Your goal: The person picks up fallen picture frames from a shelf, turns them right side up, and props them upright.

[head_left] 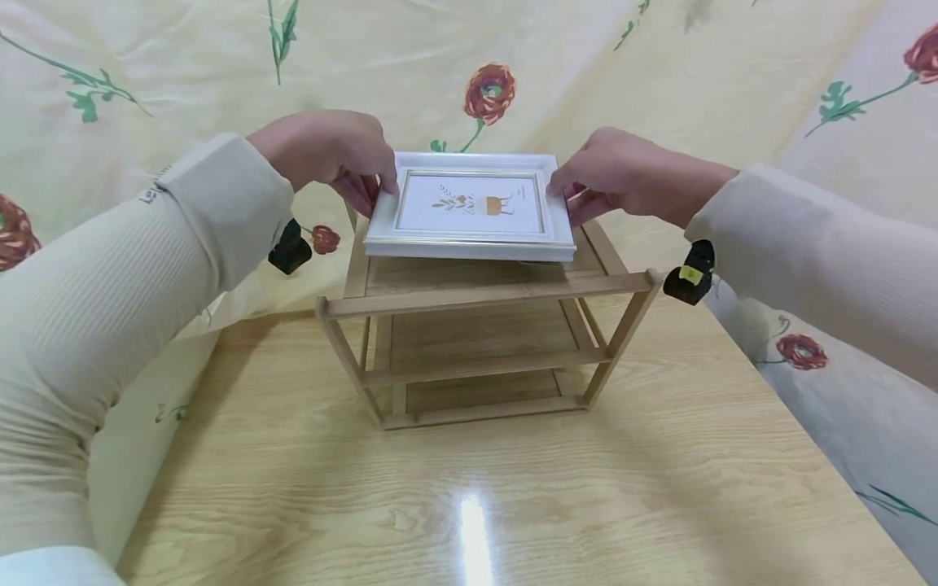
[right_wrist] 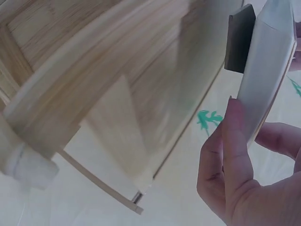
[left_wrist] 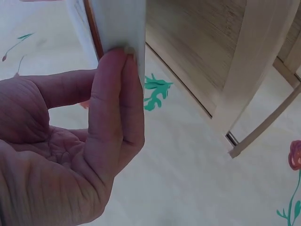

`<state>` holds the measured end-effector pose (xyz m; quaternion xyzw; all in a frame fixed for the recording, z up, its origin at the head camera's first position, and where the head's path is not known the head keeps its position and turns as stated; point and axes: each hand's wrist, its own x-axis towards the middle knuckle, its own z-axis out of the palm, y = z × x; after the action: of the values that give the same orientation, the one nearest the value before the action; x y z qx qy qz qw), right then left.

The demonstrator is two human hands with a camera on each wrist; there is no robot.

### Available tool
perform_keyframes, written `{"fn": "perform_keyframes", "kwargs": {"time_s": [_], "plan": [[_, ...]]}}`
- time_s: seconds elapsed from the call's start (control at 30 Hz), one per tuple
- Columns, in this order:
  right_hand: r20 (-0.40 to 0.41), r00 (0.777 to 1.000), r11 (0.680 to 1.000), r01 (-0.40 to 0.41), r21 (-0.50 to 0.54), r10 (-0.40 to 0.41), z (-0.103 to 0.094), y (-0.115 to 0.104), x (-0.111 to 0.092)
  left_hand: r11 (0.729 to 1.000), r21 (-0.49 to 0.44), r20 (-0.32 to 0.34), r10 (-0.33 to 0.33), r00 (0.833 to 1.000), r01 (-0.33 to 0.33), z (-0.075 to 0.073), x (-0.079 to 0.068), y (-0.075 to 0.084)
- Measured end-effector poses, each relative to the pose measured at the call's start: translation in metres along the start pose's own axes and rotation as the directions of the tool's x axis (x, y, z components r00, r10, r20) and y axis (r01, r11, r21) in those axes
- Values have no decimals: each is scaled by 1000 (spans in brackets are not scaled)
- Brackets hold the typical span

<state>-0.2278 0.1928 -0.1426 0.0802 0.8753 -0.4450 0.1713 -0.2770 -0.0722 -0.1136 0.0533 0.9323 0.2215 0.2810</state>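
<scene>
A white picture frame (head_left: pixel 469 238) with a small plant-and-animal print is held above the top shelf of a wooden rack (head_left: pixel 491 287). My left hand (head_left: pixel 333 155) pinches its left side, thumb on the front face. On the opposite side my right hand (head_left: pixel 623 175) grips the edge in the same way. The left wrist view shows the left fingers (left_wrist: pixel 110 108) curled against the frame's side (left_wrist: pixel 123 28). In the right wrist view, a dark flap (right_wrist: pixel 240 40) sticks out from the back of the frame (right_wrist: pixel 270 56), beside the right fingers (right_wrist: pixel 233 146).
The rack has several tiers, with slanting side legs and front rails (head_left: pixel 484 366). It stands on a light wood table (head_left: pixel 352 505), close to a flower-patterned cloth (head_left: pixel 410 73) that hangs behind and at both sides.
</scene>
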Motion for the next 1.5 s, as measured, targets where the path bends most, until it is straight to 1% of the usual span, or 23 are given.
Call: {"fn": "perform_keyframes", "kwargs": {"time_s": [0.07,0.17,0.3,0.4,0.47,0.6,0.67,0.73,0.8,0.9,1.0,1.07,1.17,1.23,1.3,1.37,1.4,1.43,1.5], "plan": [[-9,1000,1000,1,31,0,-2,-1,-5,1000,16,3,-3,1000,3,-1,2,2],[-16,1000,994,-1,109,3,-2,0,-12,999,39,-15,-7,1000,7,-3,5,5],[-21,1000,971,-17,237,23,5,4,-22,998,64,-44,1,999,2,-4,9,9],[-24,999,939,-26,343,36,14,11,-30,996,88,-46,8,999,-3,-5,13,10],[-25,999,905,-16,425,29,22,15,-35,994,112,-44,14,999,-9,-6,16,10],[-25,1000,840,15,543,-1,37,21,-45,983,181,-51,30,998,-21,-7,20,13],[-27,1000,816,29,577,-16,44,23,-50,975,220,-48,49,998,-38,-7,22,14],[-33,999,795,52,605,-40,51,26,-56,966,250,-49,83,995,-68,-6,22,15],[-36,997,778,72,624,-63,58,28,-61,960,264,-55,115,992,-97,-5,21,17],[-37,995,751,97,653,-97,69,33,-66,953,278,-81,151,985,-123,-2,20,23],[-32,993,724,107,681,-116,82,37,-70,944,302,-116,173,978,-131,0,20,31],[-21,992,710,105,697,-127,92,40,-71,925,354,-148,202,968,-140,2,21,35],[7,991,696,90,712,-135,106,45,-74,869,471,-195,271,943,-152,6,21,39],[20,990,696,82,714,-138,112,48,-75,825,542,-209,318,925,-161,9,22,40],[24,990,694,78,715,-137,116,50,-76,793,586,-214,351,912,-168,12,24,41],[29,990,707,76,703,-135,119,52,-78,774,608,-209,373,904,-179,14,27,42],[34,991,720,73,690,-132,121,52,-78,765,616,-206,383,900,-185,16,29,43],[38,991,735,70,675,-129,122,53,-79,758,623,-204,394,896,-192,18,31,44],[48,991,774,68,629,-126,124,54,-81,743,637,-199,416,887,-206,22,36,45]]}}
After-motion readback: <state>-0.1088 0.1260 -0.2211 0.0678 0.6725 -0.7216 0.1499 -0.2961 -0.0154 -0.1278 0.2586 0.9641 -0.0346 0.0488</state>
